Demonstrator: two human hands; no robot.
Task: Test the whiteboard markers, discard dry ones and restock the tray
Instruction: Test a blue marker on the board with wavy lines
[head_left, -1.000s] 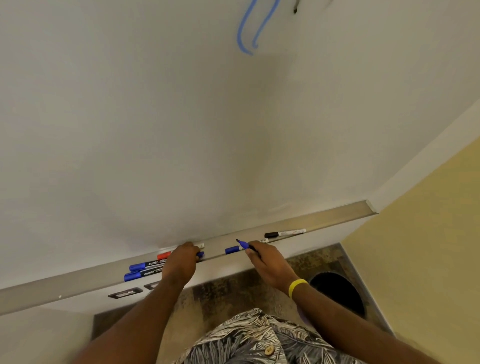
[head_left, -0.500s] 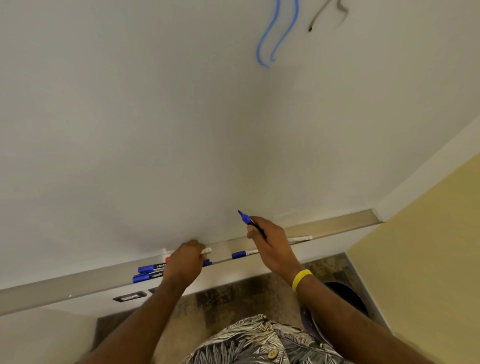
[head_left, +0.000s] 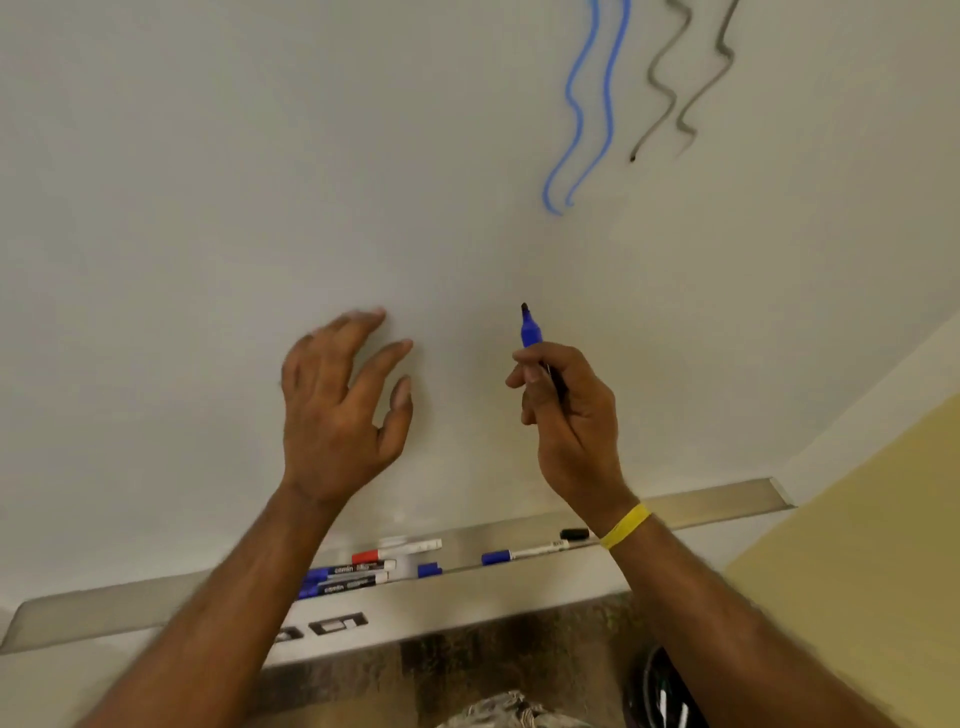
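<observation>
My right hand (head_left: 569, 415) grips an uncapped blue marker (head_left: 531, 332), tip pointing up, close to the whiteboard (head_left: 260, 182). My left hand (head_left: 340, 405) is raised in front of the board with fingers spread and holds nothing. Below, the metal tray (head_left: 717, 501) carries a cluster of blue and red markers (head_left: 358, 571), a loose blue cap (head_left: 428, 570), a thin blue-capped marker (head_left: 524, 553) and a black cap (head_left: 574, 533) by my right wrist. Blue squiggles (head_left: 584, 109) and grey squiggles (head_left: 680, 83) are drawn on the board above.
A dark round bin (head_left: 660, 696) with white sticks inside sits on the mottled floor at lower right. A yellow wall (head_left: 857, 545) meets the board's right edge. Two dark wall sockets (head_left: 337, 623) sit under the tray.
Both hands have risen from the tray to the board. My left hand let go of the markers and opened. My right hand carried the blue marker upward, tip now vertical.
</observation>
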